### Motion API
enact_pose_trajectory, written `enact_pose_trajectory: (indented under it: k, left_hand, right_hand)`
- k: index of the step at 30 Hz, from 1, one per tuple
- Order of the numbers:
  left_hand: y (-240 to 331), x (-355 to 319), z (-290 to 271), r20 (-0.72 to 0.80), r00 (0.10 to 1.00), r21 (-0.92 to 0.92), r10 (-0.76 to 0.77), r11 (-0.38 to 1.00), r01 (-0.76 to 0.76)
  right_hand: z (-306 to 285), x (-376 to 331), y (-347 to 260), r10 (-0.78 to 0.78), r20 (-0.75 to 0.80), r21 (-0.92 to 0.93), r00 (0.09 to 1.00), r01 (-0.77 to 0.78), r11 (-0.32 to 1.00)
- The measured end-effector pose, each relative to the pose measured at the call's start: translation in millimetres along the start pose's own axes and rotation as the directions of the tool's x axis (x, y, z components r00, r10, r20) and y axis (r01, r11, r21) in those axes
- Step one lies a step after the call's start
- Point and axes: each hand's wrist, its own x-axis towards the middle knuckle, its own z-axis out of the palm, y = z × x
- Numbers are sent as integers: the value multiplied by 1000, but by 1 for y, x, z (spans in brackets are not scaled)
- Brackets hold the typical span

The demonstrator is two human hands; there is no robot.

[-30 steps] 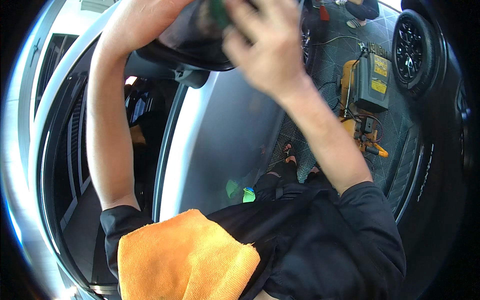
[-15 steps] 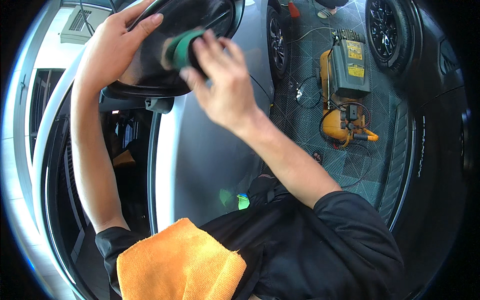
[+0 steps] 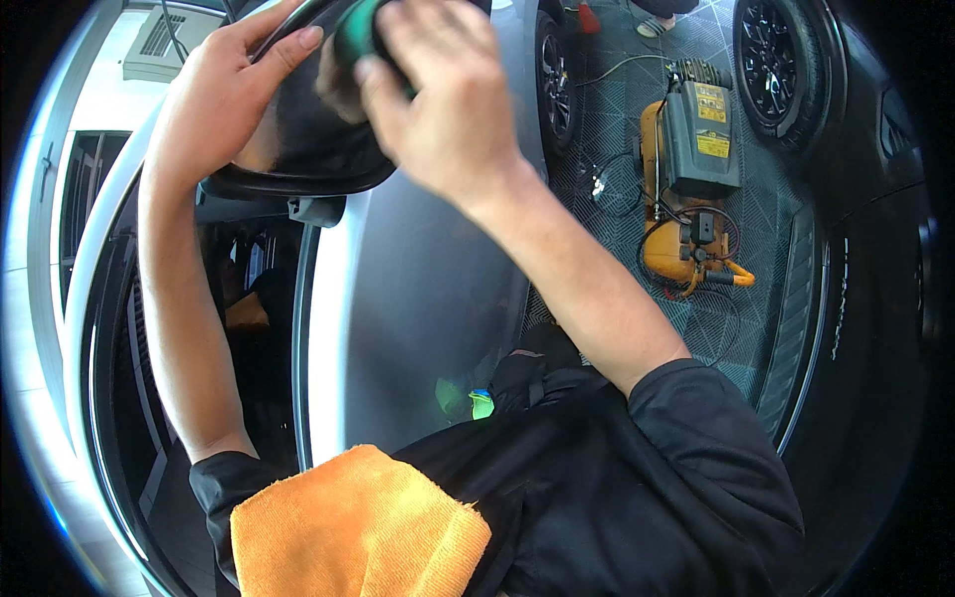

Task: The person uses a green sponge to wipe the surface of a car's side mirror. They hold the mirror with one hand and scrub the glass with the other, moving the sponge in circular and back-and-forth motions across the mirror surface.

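Observation:
A black car side mirror (image 3: pixel 308 129) juts out at the upper left, its glossy face toward me. Its rim is in the grip of my left hand (image 3: pixel 209 104), thumb on the front edge and fingers behind. My right hand (image 3: pixel 453 114) holds a round green and black polishing pad (image 3: pixel 358 35) against the upper part of the mirror face. The pad's far side is hidden by my fingers and the frame's top edge. An orange cloth (image 3: pixel 358 527) lies over my left upper chest or shoulder.
The silver-grey car door (image 3: pixel 418 289) runs below the mirror, beside a dark window (image 3: pixel 254 348). An air compressor (image 3: pixel 701 139) with a yellow tank and hoses stands on the tiled floor (image 3: pixel 597 239). A black car (image 3: pixel 875 328) is at right. Another person's sandalled foot (image 3: pixel 652 27) shows at the top.
My right hand has moved the pad up across the mirror face, toward the frame's top edge. My left hand keeps its hold on the rim.

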Motion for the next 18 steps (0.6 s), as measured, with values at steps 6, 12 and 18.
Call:
enact_pose_trajectory:
  k: [6, 12, 18]
  left_hand:
    - [35, -7, 8, -21, 1000, 124, 13, 992, -10]
    - [80, -6, 3, 186, 930, 838, 316, 443, -318]
    - [96, -11, 4, 140, 989, 814, -41, 573, -92]
  right_hand:
    - [-11, -22, 2, -191, 149, 51, 970, 185, 981]
    - [2, -6, -21, -204, 80, 65, 976, 199, 978]
    - [-7, -4, 18, -146, 47, 12, 988, 146, 989]
